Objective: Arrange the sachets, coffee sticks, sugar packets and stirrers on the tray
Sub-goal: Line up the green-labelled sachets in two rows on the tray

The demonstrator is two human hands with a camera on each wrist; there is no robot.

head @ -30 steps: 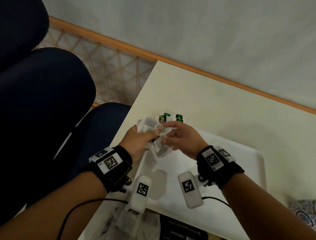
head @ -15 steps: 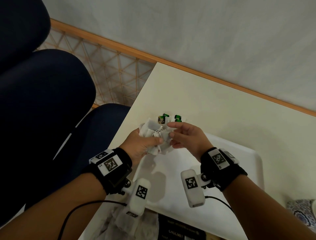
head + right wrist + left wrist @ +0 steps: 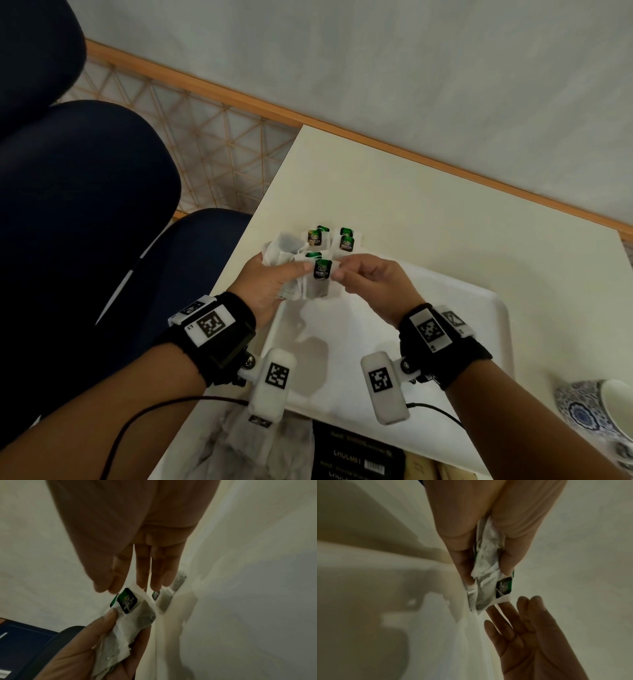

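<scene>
Closest to me at the bottom edge I'm seeing a dark box (image 3: 356,455) with "CHOCMET" printed on it and some crumpled white wrappers (image 3: 246,442) just left of it, plus a blue patterned cup (image 3: 589,407) off to the right. Past those, the white tray (image 3: 479,342) is sitting on the cream table (image 3: 428,222), and both my hands are hovering over its far left corner. My left hand (image 3: 265,289) is gripping a bunch of tea bags (image 3: 287,260), thumb clamped on top and fingers curled underneath. My right hand (image 3: 373,287) is pinching the corner of the front bag (image 3: 320,284) in that bunch between thumb and forefinger, right by its green tag (image 3: 323,269), with the other fingers hanging pretty much straight in the wrist view. So that bag is up in the air between both hands. Just beyond my fingers, two more bags (image 3: 334,240) with green tags are lying side by side at the tray's far corner; can't tell whether they're on the tray or the table.
</scene>
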